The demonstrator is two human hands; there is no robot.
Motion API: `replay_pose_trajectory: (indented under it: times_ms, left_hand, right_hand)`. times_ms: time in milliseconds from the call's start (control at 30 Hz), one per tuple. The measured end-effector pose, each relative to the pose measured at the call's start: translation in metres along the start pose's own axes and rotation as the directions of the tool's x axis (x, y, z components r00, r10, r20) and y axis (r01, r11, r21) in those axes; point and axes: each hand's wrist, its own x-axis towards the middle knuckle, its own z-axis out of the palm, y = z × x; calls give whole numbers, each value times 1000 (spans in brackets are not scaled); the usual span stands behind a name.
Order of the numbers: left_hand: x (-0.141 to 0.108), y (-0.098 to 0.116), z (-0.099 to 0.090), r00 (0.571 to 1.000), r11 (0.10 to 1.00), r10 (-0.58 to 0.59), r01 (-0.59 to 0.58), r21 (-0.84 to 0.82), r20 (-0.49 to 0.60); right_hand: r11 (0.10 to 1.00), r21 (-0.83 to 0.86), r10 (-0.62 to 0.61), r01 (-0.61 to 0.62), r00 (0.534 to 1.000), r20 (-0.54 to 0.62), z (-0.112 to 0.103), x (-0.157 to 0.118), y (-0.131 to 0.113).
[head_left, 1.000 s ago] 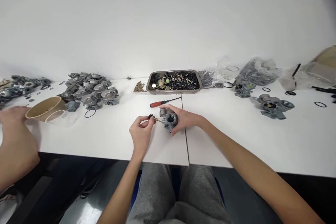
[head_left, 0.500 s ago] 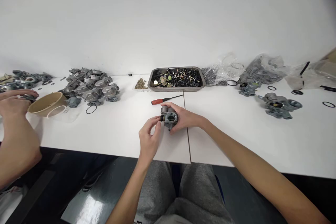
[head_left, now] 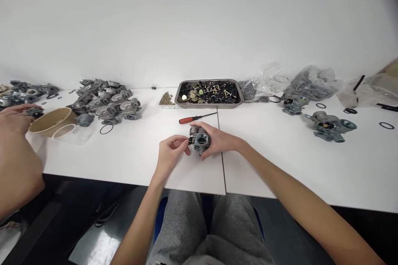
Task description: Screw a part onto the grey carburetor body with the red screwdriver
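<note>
A grey metal carburetor stands near the middle of the table, its round opening facing me. My right hand is wrapped round its right side, thumb below and fingers over the top. On its left side sits a small black fitting, which the fingertips of my left hand pinch. Just behind the carburetor lies a screwdriver with a red handle, its shaft pointing right.
Behind are a metal tray of small parts and a pile of brass pieces. Carburetors and a tan bowl stand left, near another person's arm. More carburetors, rings and plastic bags lie right.
My left hand has turned and its fingers have curled closer together at the black fitting. My right hand and the carburetor have hardly moved. The other person's hand has shifted slightly left.
</note>
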Motion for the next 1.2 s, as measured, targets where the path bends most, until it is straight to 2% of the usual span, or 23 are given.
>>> replay_pose_trajectory:
  times_ms: [100, 233, 333, 500, 700, 867, 967, 1033, 1067, 1133, 1200]
  left_hand:
    - [0, 1, 0, 1000, 999, 2, -1, 35, -17]
    - [-1, 4, 1, 998, 997, 39, -36, 71, -43]
    - [-3, 4, 2, 997, 998, 51, -49, 32, -66]
    - [-6, 1, 4, 997, 995, -7, 0, -102, -71]
    - [-10, 0, 7, 997, 994, 31, -39, -104, -71]
    - [-7, 1, 0, 999, 998, 4, -7, -61, -42]
    - [18, 10, -7, 994, 997, 72, -70, 21, -80]
    - [48, 17, -9, 973, 968, 203, -182, 173, -114]
    - [64, 20, -8, 953, 924, 285, -244, 294, -105]
    - [95, 23, -5, 913, 776, 408, -348, 526, 2]
    - [120, 20, -1, 903, 644, 397, -402, 651, 165]
  right_hand:
    - [1000, 7, -30, 30, 1000, -3, 0, 0, 0]
    - [1000, -2, -1, 1, 1000, -7, 1, 1, 2]
    - [1000, -9, -1, 1, 1000, -5, 0, 1, 3]
    - [1000, -12, -18, 18, 1000, -11, 1, 1, 4]
    - [1000, -16, 5, -5, 1000, -5, 1, 0, 4]
    - [1000, 2, 17, -17, 1000, 0, 0, -1, 6]
    - [999, 32, 38, -38, 999, 0, -1, 0, 7]
    - [989, 136, 50, -52, 999, 22, -2, 0, 10]
    - [978, 199, 57, -60, 998, 21, -3, 1, 11]
    - [956, 288, 74, -58, 996, -47, -5, 2, 17]
    - [955, 293, 96, -39, 978, -183, -9, 3, 26]
